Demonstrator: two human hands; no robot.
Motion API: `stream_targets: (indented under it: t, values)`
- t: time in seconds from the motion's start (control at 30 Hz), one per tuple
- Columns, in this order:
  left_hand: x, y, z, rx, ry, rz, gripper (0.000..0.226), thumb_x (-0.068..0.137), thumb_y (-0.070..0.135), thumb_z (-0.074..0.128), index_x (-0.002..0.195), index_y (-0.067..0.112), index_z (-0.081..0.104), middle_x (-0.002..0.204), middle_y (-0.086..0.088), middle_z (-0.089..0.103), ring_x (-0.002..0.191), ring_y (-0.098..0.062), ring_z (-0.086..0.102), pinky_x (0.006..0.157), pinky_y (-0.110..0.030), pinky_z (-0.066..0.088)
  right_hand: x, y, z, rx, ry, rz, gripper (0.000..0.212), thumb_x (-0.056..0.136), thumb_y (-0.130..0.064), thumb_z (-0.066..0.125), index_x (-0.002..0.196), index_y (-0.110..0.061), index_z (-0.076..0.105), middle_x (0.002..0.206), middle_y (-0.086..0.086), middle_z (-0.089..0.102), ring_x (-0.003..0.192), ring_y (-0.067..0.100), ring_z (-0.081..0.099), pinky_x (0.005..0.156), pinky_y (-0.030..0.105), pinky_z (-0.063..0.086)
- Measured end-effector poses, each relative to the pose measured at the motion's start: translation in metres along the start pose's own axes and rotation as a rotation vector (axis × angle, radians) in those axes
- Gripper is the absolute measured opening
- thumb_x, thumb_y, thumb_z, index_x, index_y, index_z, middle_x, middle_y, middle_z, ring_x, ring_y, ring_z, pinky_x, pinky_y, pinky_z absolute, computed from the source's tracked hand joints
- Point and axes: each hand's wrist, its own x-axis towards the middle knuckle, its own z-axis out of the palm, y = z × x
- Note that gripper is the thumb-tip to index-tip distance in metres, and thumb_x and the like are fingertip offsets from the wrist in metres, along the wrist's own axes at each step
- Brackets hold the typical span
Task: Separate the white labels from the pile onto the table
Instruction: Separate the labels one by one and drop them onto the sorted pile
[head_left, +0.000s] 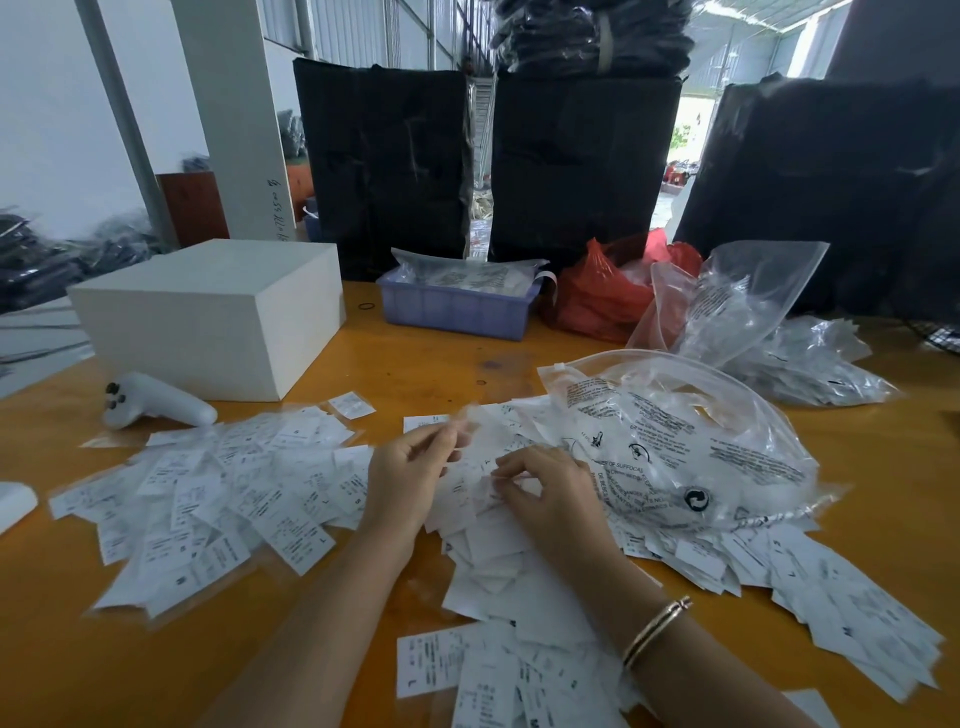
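Your left hand (410, 470) pinches a blurred label (480, 415); your right hand (545, 486) curls its fingers on the pile (488, 525). Peel one label only, then lay it flat on the table (415, 358).

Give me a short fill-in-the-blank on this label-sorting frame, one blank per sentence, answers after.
1. The bracelet sits on the ____ wrist.
2. The tray behind the labels is ____ in colour.
3. The left hand and right hand work over a pile of white ____.
4. The white box stands to the ____ of the tray.

Answers: right; purple; labels; left
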Motion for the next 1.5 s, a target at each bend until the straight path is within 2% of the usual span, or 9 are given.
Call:
stream_targets:
  t: [0.23,0.37,0.53,0.73,0.83,1.0,1.1,1.2,1.5]
  values:
    - [0.001,-0.001,0.002,0.047,0.023,-0.005,0.009,0.083,0.038,0.069,0.082,0.029,0.067,0.073,0.028,0.065,0.075,0.015,0.057,0.053,0.001,0.04,0.002,0.0,-0.014,0.692,0.102,0.198,0.038,0.085,0.002,0.062,0.066,-0.03,0.073,0.117,-0.015,0.054,0.109,-0.004,0.053,0.082,0.013,0.047]
    - [0.0,-0.002,0.004,0.131,0.006,0.073,0.014,0.082,0.039,0.069,0.078,0.027,0.063,0.077,0.025,0.066,0.079,0.014,0.056,0.058,-0.002,0.043,0.002,0.001,-0.016,0.847,0.141,0.244,0.042,0.088,0.003,0.057,0.07,-0.03,0.076,0.092,-0.01,0.072,0.087,0.0,0.065,0.068,0.008,0.047]
    - [-0.003,-0.002,0.005,0.258,-0.032,0.225,0.013,0.083,0.033,0.07,0.077,0.028,0.059,0.075,0.015,0.066,0.077,0.005,0.06,0.069,-0.017,0.051,0.002,0.01,-0.012,0.966,0.091,0.275,0.046,0.089,0.004,0.044,0.09,-0.028,0.077,0.102,-0.004,0.072,0.099,0.011,0.064,0.082,0.025,0.052]
    - [-0.006,0.0,0.004,0.336,-0.028,0.33,0.008,0.085,0.028,0.067,0.083,0.028,0.06,0.075,0.014,0.067,0.074,-0.003,0.065,0.066,-0.012,0.052,0.005,0.011,-0.005,0.566,0.102,0.295,0.026,0.09,-0.011,0.06,0.087,-0.034,0.072,0.081,-0.011,0.071,0.077,0.007,0.064,0.064,0.015,0.048]
    - [-0.005,-0.001,0.002,0.342,0.004,0.333,0.004,0.086,0.026,0.066,0.087,0.023,0.064,0.074,0.009,0.068,0.072,-0.004,0.065,0.063,-0.01,0.05,0.003,0.013,-0.001,0.354,0.09,0.253,0.036,0.09,-0.011,0.059,0.118,-0.033,0.057,0.053,-0.012,0.05,0.047,0.001,0.043,0.044,0.013,0.035]
    - [-0.004,-0.002,0.002,0.36,-0.009,0.327,0.005,0.087,0.027,0.064,0.089,0.022,0.065,0.072,0.015,0.065,0.072,0.001,0.063,0.065,-0.008,0.049,0.003,0.012,0.001,0.191,0.052,0.231,0.037,0.092,-0.016,0.055,0.123,-0.033,0.045,0.053,-0.007,0.051,0.046,0.005,0.043,0.047,0.025,0.038]
    - [-0.003,-0.003,0.003,0.381,-0.029,0.315,0.009,0.086,0.03,0.063,0.09,0.023,0.066,0.073,0.016,0.065,0.072,0.001,0.063,0.065,-0.004,0.047,0.004,0.01,-0.001,0.242,0.083,0.261,0.018,0.094,-0.018,0.055,0.09,-0.033,0.064,0.073,-0.01,0.066,0.067,0.013,0.063,0.061,0.032,0.051]
    - [-0.002,-0.003,0.002,0.383,-0.037,0.306,0.011,0.084,0.035,0.061,0.091,0.026,0.065,0.072,0.021,0.063,0.073,0.006,0.062,0.065,-0.001,0.044,0.002,0.011,-0.005,0.32,0.16,0.228,0.029,0.093,-0.014,0.056,0.101,-0.039,0.069,0.082,-0.019,0.064,0.061,-0.005,0.053,0.054,0.009,0.039]
    - [-0.003,-0.002,0.003,0.356,-0.103,0.312,0.041,0.081,0.047,0.051,0.101,0.018,0.072,0.073,0.019,0.064,0.066,0.011,0.058,0.058,-0.003,0.043,0.001,0.007,-0.011,0.606,0.251,0.254,0.032,0.093,-0.007,0.051,0.088,-0.03,0.072,0.078,-0.006,0.072,0.065,0.004,0.061,0.056,0.011,0.044]
